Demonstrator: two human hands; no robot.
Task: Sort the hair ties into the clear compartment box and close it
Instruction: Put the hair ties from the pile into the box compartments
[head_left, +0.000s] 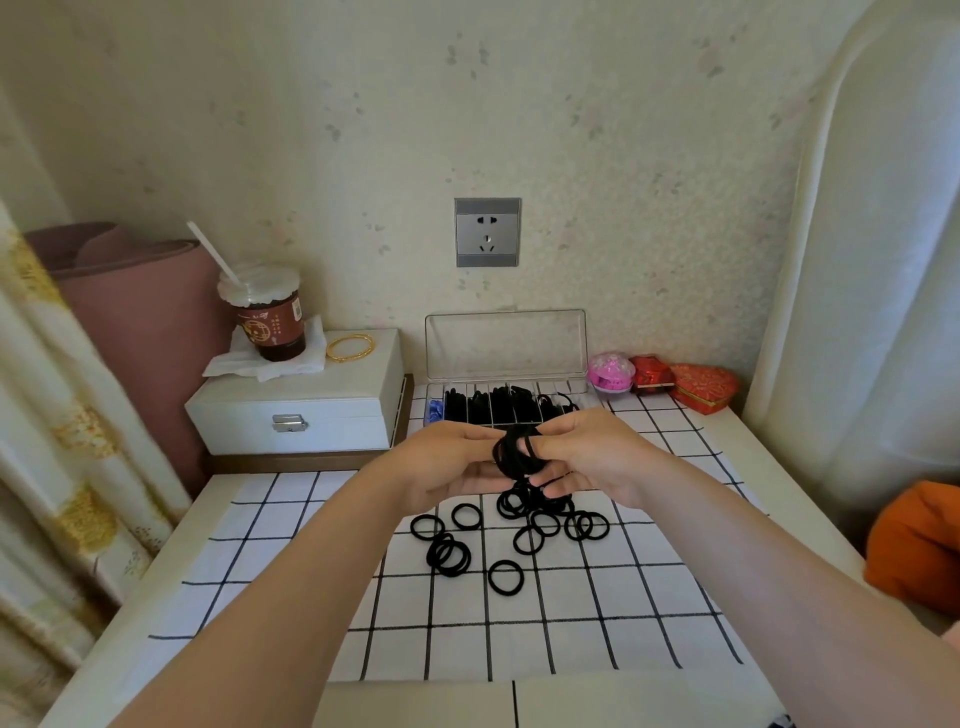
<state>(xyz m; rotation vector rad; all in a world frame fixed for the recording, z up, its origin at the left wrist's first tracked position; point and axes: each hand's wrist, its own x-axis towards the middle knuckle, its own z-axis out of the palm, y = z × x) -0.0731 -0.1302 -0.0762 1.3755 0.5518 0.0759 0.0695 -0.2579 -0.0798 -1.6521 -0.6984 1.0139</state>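
Observation:
My left hand (441, 462) and my right hand (597, 457) meet above the checked cloth, both gripping a bunch of black hair ties (517, 452) between their fingers. Several loose black hair ties (504, 577) lie scattered on the cloth just below and in front of my hands. Behind my hands stands the clear compartment box (506, 345) with its lid raised upright. Most of its compartments hold black ties; the leftmost holds something blue (434, 410). My hands hide the front edge of the box.
A white jewellery case (296, 410) at the back left carries a drink cup (270, 317) on a tissue and a gold bangle (350, 347). Pink (611, 372) and red (704, 387) trinket boxes sit right of the clear box. An orange cushion (914, 545) lies off the table's right edge.

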